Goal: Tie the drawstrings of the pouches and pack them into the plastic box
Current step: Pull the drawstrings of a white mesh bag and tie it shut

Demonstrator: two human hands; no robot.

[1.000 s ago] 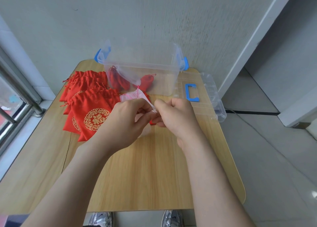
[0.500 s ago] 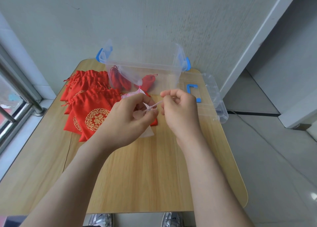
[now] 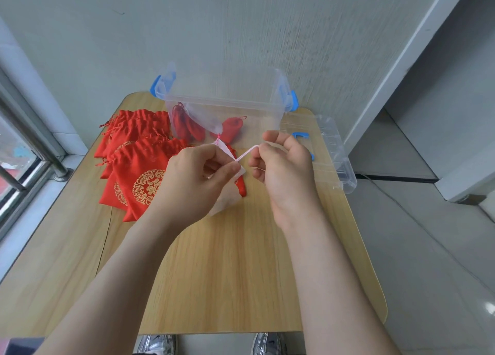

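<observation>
1. At about 10 o'clock on the table (image 3: 214, 274) I see the red pouches (image 3: 139, 167) lying flat and overlapping, a gold emblem showing on the nearest.
2. The left hand (image 3: 192, 177) sits near the table's centre, forearm reaching in from 7 o'clock and knuckles up. Its fingers are curled, with thumb and fingertips pinching the neck of a pale pink pouch (image 3: 225, 149). One corner of that pouch pokes out at the hand's 1 o'clock. Its sheer body hangs under the palm toward 5 o'clock, and I cannot tell what the red piece beneath it is.
3. The drawstring (image 3: 247, 153) runs taut from the left fingertips toward 2 o'clock, bridging the two hands.
4. The right hand (image 3: 286, 167) pinches the string's far end between thumb and forefinger, the other fingers loosely curled. The palm faces left and the forearm comes up from 5 o'clock.
5. At 12 o'clock the plastic box (image 3: 227, 105) stands open with packed pouches (image 3: 184, 124) at its left end.
6. Its lid (image 3: 340, 161) lies flat at 2 o'clock.
</observation>
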